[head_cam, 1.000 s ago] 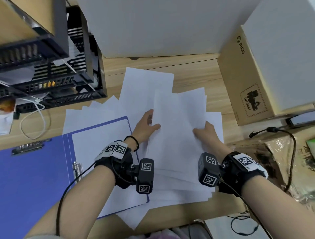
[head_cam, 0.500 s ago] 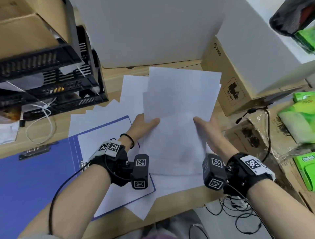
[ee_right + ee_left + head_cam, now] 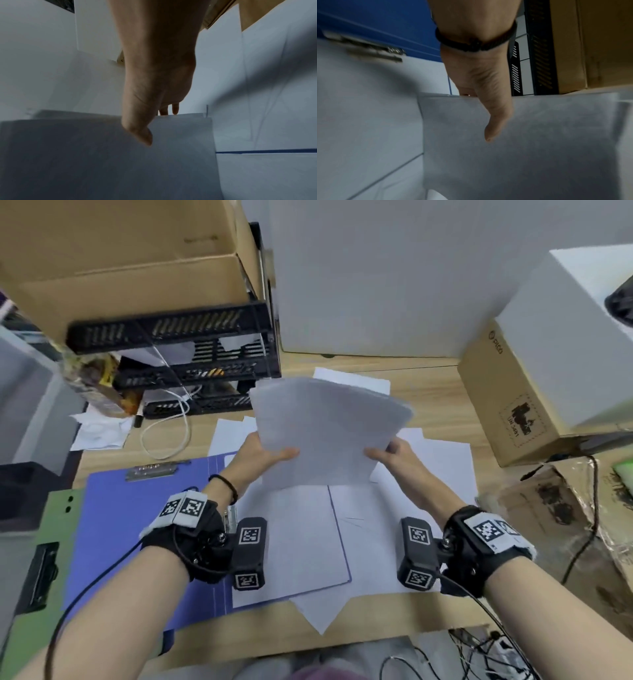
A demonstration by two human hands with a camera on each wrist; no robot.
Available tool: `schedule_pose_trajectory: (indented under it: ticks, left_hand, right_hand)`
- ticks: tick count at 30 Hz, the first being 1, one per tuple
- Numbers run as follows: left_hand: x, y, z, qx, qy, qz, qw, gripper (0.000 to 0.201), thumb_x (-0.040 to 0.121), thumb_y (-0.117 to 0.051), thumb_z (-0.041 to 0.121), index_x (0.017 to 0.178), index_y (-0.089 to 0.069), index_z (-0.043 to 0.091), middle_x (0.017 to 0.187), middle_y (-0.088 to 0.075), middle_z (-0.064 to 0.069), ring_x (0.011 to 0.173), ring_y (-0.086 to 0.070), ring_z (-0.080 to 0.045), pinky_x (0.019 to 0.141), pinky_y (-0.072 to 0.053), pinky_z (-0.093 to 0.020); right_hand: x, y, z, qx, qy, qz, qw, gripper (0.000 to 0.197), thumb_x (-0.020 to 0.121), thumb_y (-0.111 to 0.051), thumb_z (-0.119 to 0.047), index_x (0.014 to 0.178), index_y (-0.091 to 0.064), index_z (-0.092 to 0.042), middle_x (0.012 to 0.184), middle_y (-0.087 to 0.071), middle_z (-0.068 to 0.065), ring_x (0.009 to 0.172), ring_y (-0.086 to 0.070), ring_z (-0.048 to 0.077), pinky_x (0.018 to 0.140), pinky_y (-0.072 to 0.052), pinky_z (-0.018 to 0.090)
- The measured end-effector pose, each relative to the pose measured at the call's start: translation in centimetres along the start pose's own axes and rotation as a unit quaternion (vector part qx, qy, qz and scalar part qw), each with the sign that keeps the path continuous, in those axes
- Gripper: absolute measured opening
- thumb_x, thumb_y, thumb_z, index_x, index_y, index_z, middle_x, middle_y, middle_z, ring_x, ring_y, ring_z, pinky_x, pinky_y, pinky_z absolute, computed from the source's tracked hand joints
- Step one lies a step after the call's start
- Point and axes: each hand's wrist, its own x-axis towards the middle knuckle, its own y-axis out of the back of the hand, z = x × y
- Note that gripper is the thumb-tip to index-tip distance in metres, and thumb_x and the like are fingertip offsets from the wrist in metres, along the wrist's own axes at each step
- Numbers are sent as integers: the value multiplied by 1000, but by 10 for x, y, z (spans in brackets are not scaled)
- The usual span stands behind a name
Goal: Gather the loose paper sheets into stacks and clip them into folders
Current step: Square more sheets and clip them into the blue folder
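A stack of white sheets (image 3: 325, 433) is held up off the desk between both hands, tilted so its far edge rises toward the black tray rack (image 3: 191, 364). The left hand (image 3: 263, 455) pinches the stack's left edge, thumb lying across the near face and fingers hidden behind; the right hand (image 3: 394, 455) pinches the right edge the same way, two fingertips showing past the paper's edge in the right wrist view. Directly beneath the grip lie more loose sheets (image 3: 438, 470) fanned over the wooden desk (image 3: 342, 642), some overlapping the open blue folder (image 3: 137, 529), which spreads below and to the left of the left hand with its metal clip (image 3: 154, 470) at its far edge. Right of the right hand sits a brown cardboard box (image 3: 507, 405).
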Motion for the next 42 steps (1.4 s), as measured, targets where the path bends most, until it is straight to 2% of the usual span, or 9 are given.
schedule_pose_trajectory:
  ticks: [4,9,12,14,21,29,35,38,42]
  left_hand:
    - [-6,-3,-7,34,3,-24,999,27,88,-66,21,108,-56,36,112,-65,10,103,-61,-4,87,-49,-21]
    - [15,-5,4,56,32,20,998,31,90,-63,26,120,-58,21,110,-65,5,97,-62,-10,87,-50,-27]
    - [25,-11,-4,73,61,44,994,28,93,-58,18,121,-58,15,107,-62,2,94,-59,-15,73,-46,-21]
    - [28,-15,-18,73,99,59,991,24,93,-54,15,117,-58,17,107,-62,0,96,-57,-18,77,-43,-24]
    - [45,-16,-67,66,230,116,964,16,89,-49,10,99,-61,16,98,-64,-5,93,-59,-25,85,-43,-30]
    - [69,-19,-87,67,286,209,933,28,86,-50,18,111,-61,15,105,-64,-5,97,-59,-29,87,-46,-33]
    - [77,-18,-95,63,307,233,921,11,81,-49,18,86,-58,20,81,-61,1,76,-56,-23,70,-44,-28]
    - [79,-13,-97,59,310,223,922,9,80,-52,19,76,-59,21,75,-61,1,72,-56,-23,70,-45,-30]
    - [79,-10,-97,52,309,216,924,7,78,-53,21,78,-60,19,75,-61,0,71,-56,-23,69,-45,-30]
  right_hand:
    - [3,-1,11,-38,-27,25,999,32,98,-46,-12,130,-53,-15,126,-61,-3,119,-54,16,95,-40,29]
    - [20,5,0,-41,-27,32,998,36,94,-48,-9,129,-56,-17,120,-67,-6,109,-64,12,90,-50,28]
    - [27,9,8,-57,-60,5,997,30,92,-51,-14,122,-57,-16,106,-67,-2,93,-65,18,82,-51,30]
    - [30,13,21,-51,-113,4,992,28,92,-55,-15,120,-54,-14,96,-59,6,85,-59,21,78,-50,32]
    - [55,49,67,-34,-241,37,969,29,96,-53,-14,125,-50,-14,114,-54,8,91,-55,21,82,-47,33]
    - [136,68,63,-63,-223,144,962,67,92,-63,-22,147,-26,-12,151,-33,7,119,-43,19,100,-37,34]
    - [190,49,55,-64,-228,185,954,68,73,-74,-24,128,-36,-10,110,-43,4,95,-49,25,64,-48,33]
    - [199,40,57,-91,-222,206,949,56,86,-64,-11,132,-34,-3,113,-51,9,92,-52,22,63,-44,25]
    - [203,31,55,-107,-235,193,947,61,86,-63,-13,139,-34,-4,122,-49,7,101,-53,25,79,-41,32]
